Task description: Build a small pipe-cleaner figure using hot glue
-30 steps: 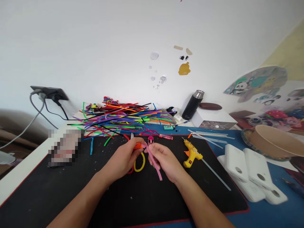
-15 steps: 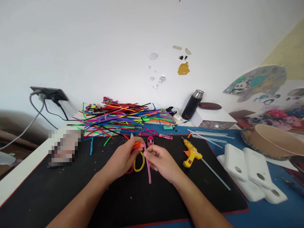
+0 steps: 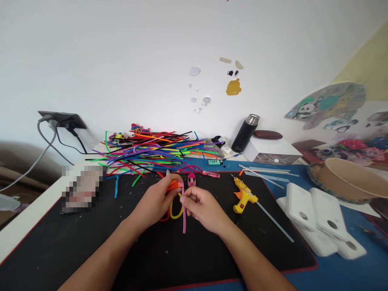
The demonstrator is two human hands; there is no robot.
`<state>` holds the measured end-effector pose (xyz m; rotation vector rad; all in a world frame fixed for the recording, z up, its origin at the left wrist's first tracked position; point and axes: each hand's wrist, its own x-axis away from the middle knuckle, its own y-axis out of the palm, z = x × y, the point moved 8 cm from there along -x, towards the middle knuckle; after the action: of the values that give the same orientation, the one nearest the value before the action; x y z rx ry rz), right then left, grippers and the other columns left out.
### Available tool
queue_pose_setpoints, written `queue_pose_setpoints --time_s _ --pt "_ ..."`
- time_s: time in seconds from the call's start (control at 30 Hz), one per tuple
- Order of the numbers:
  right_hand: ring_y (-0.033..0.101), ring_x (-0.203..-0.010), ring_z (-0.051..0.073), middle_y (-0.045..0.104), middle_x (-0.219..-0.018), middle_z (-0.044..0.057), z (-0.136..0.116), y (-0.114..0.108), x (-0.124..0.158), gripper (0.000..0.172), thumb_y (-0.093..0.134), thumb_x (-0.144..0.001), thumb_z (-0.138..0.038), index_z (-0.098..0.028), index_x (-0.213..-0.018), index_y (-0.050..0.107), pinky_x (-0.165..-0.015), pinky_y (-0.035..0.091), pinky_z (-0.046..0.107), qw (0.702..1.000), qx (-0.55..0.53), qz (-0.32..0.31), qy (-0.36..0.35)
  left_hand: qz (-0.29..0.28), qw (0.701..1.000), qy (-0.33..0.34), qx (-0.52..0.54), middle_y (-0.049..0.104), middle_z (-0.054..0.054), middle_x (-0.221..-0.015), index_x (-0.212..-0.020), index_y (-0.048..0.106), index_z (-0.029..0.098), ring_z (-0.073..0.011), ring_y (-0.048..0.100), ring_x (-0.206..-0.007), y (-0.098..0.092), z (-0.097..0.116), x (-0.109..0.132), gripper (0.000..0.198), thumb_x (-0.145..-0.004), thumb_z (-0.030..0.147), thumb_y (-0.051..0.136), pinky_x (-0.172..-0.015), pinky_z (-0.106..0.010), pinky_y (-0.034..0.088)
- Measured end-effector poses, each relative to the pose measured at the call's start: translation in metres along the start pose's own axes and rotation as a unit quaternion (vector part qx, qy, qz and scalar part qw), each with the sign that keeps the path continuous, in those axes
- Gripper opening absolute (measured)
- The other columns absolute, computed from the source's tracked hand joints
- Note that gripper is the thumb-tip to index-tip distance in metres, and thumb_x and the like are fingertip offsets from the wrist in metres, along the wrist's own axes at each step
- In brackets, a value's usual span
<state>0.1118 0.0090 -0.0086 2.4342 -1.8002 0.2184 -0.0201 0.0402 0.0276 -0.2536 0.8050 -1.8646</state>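
Note:
Between thumb and fingers, my left hand (image 3: 159,198) pinches an orange pipe cleaner piece (image 3: 173,186). A pink pipe cleaner (image 3: 184,220) comes off its right end and hangs down over the mat. My right hand (image 3: 201,206) grips that pink strand a little below the orange piece, fingers curled. Under and behind the hands lies a pair of scissors with a yellow handle loop (image 3: 176,216) and a red one (image 3: 164,219), partly hidden. Just beyond my fingers is a small pink figure with a dark-eyed face (image 3: 191,180).
A yellow glue gun (image 3: 244,196) lies right on the black mat (image 3: 188,258), a clear glue stick in its back. Behind are a pipe cleaner heap (image 3: 151,151), a lighter (image 3: 214,162) and a black flask (image 3: 245,133). White devices (image 3: 315,218) are stacked at right.
My right hand has shifted slightly left, and the pink strand's hanging end has swung left with it. The left hand keeps its hold on the orange piece.

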Motion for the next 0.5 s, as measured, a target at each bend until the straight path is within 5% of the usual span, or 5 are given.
queue_pose_setpoints --time_s 0.5 --pt "0.052 -0.057 0.013 0.056 -0.062 -0.004 -0.01 0.003 0.004 0.027 0.068 -0.095 -0.043 -0.021 -0.082 0.058 -0.057 0.037 0.026 0.999 0.046 -0.007 -0.022 0.009 0.99 -0.005 0.142 0.063 -0.002 -0.099 -0.116 0.057 0.023 -0.0187 0.061 -0.092 -0.001 0.0 -0.001 0.017 -0.103 0.033 0.053 -0.083 -0.03 0.047"
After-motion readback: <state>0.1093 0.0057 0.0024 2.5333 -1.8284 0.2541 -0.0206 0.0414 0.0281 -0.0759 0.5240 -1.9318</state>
